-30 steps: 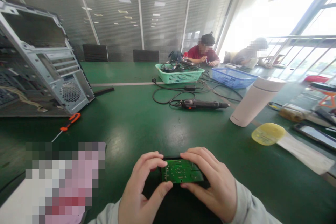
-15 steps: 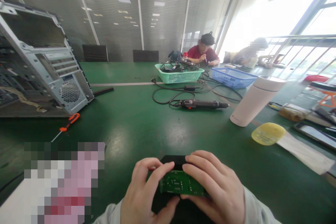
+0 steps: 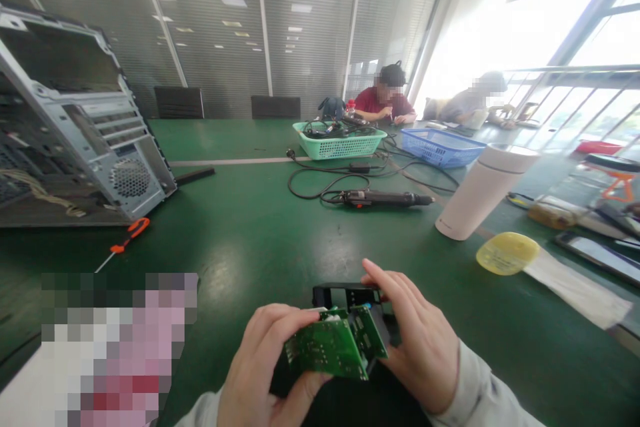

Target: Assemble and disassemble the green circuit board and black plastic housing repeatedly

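My left hand [image 3: 260,357] grips a green circuit board [image 3: 327,347], with the thumb below and the fingers over its top edge. A smaller board [image 3: 371,333] stands at an angle beside the first, and the two seem joined. Just behind them is a black plastic housing [image 3: 324,296], open toward me. My right hand [image 3: 423,340] holds this housing by its right side, fingers along the far edge and thumb low near the smaller board. Part of the housing is hidden behind the boards and that hand.
At left stand a metal computer case [image 3: 135,177] and an orange-handled screwdriver [image 3: 131,235]. Ahead lies a corded electric screwdriver [image 3: 383,199]. Behind it are a green basket [image 3: 343,145] of cables and a blue basket [image 3: 440,150]. A pink tumbler [image 3: 480,197] stands right. Two people sit farther back.
The green board has come out of the black housing, tilting toward me in my left hand. My right hand has moved off the board onto the housing, whose open inside now shows.
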A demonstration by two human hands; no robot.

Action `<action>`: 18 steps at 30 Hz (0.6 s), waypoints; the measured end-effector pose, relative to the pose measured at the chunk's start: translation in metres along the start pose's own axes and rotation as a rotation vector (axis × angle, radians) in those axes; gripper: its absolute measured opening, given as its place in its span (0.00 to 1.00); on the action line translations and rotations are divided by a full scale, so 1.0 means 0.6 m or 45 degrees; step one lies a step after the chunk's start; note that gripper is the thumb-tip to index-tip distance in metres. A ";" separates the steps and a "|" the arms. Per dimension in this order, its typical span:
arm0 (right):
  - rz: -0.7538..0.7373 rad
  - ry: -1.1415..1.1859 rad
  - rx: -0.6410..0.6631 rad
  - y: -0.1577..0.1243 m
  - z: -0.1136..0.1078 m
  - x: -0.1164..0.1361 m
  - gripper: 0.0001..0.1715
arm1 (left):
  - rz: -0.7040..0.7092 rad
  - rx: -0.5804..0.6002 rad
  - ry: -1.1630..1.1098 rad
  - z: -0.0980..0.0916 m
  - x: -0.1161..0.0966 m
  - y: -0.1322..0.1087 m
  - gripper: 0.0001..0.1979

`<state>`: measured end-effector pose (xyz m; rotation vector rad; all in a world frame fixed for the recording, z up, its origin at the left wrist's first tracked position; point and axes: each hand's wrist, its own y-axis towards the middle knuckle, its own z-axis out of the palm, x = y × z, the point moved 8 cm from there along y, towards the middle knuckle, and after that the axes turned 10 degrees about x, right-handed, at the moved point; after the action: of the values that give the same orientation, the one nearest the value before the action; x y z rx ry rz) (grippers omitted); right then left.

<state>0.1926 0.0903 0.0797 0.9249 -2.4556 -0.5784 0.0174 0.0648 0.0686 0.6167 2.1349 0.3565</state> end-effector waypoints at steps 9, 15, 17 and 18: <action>0.206 0.062 0.122 -0.007 0.025 -0.038 0.35 | -0.767 -0.145 -0.842 0.031 0.114 -0.033 0.22; 0.316 0.189 0.147 -0.008 0.032 -0.045 0.20 | -0.845 -0.073 -1.041 0.040 0.113 0.000 0.28; 0.475 0.387 0.138 -0.012 0.034 -0.062 0.20 | -0.897 -0.108 -1.090 0.042 0.107 0.002 0.30; 0.578 0.496 0.124 -0.015 0.035 -0.073 0.20 | -0.928 -0.131 -1.121 0.045 0.108 -0.001 0.31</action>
<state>0.2151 0.1192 0.0465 0.4319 -2.2384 -0.1073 0.0062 0.1006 0.0096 -0.1055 1.3353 -0.1941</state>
